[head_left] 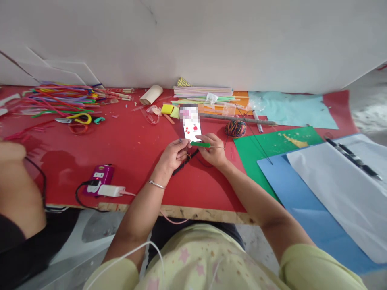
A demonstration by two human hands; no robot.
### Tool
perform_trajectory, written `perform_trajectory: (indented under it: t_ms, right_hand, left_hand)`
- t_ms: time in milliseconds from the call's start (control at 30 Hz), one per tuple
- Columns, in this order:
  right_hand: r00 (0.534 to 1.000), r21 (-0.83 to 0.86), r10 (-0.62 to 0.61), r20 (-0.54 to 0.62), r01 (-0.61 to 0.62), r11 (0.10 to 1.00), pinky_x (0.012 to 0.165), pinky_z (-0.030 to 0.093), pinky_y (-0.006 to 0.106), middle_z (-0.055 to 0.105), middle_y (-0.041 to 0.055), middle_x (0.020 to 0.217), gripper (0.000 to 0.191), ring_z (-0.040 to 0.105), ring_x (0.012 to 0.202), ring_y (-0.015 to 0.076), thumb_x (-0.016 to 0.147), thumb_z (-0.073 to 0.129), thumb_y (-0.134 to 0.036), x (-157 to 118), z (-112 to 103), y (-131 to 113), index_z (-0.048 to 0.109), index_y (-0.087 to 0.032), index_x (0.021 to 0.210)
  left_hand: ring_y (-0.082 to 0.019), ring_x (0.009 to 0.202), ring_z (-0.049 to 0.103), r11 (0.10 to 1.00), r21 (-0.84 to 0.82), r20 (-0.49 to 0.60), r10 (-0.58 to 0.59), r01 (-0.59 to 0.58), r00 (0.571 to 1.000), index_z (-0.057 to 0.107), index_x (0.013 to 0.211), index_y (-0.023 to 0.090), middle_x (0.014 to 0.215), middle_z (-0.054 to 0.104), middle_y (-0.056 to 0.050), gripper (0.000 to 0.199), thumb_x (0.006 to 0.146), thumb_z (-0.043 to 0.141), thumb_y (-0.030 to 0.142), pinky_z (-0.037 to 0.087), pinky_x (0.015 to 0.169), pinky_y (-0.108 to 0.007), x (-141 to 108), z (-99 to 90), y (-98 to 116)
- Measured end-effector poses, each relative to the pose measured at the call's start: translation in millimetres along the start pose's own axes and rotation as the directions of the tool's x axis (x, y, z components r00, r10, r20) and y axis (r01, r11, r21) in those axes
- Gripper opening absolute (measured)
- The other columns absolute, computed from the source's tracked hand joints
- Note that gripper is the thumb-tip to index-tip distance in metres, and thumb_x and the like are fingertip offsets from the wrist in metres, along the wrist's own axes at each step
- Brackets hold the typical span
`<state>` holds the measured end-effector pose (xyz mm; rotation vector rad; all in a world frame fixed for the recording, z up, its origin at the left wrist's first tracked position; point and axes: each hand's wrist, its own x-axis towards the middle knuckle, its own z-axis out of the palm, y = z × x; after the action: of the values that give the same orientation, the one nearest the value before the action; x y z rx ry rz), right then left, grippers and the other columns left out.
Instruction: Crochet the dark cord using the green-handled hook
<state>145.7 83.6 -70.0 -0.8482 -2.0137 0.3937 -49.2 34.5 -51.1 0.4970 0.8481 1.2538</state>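
Observation:
A short green stick (200, 144) lies crosswise between my two hands over the red table. My left hand (174, 154) has its fingers pinched together at the stick's left end. My right hand (214, 150) is closed round its right end, with a thin dark strand running out past the fingers. Just beyond the hands sits a white card or phone with red spots (192, 129), its upper part blurred out. A black strip (185, 162) lies on the table beneath the hands. The multicoloured yarn ball (235, 128) rests to the right.
On the red table (130, 161) are pipe cleaners (63, 96), yellow-handled scissors (82, 118), a cardboard tube (151, 94), a long stick (242, 119) and a purple power strip (102, 177). Papers and a blue folder (305, 205) lie right. Another person's arm (21, 181) is at far left.

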Motion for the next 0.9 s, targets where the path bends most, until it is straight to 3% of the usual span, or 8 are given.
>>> perform_trajectory:
  t_ms: [267, 900]
  right_hand:
    - [0.999, -0.068, 0.040, 0.026, -0.039, 0.997, 0.079, 0.054, 0.040, 0.071, 0.0068, 0.089, 0.028, 0.064, 0.083, 0.0230, 0.098, 0.057, -0.027, 0.5, -0.5, 5.2, 0.075, -0.024, 0.119]
    - [0.997, -0.037, 0.045, 0.055, -0.043, 0.998, 0.077, 0.054, 0.039, 0.070, 0.0070, 0.086, 0.028, 0.065, 0.081, 0.0222, 0.100, 0.057, -0.031, -0.8, -0.9, 3.9, 0.077, -0.022, 0.117]
  left_hand:
    - [0.002, 0.041, 0.029, 1.000, 0.024, 0.021, 0.001, -0.002, 1.000, 0.077, 0.088, 0.013, 0.075, 0.069, 0.000, 0.031, 0.071, 0.092, 0.035, 0.015, 0.039, -0.017, 0.4, -0.9, -1.3]
    - [0.001, 0.041, 0.029, 0.999, 0.040, 0.005, -0.003, 0.002, 1.000, 0.077, 0.087, 0.014, 0.074, 0.069, 0.000, 0.033, 0.069, 0.093, 0.036, 0.015, 0.040, -0.018, -0.3, 1.5, -0.9]
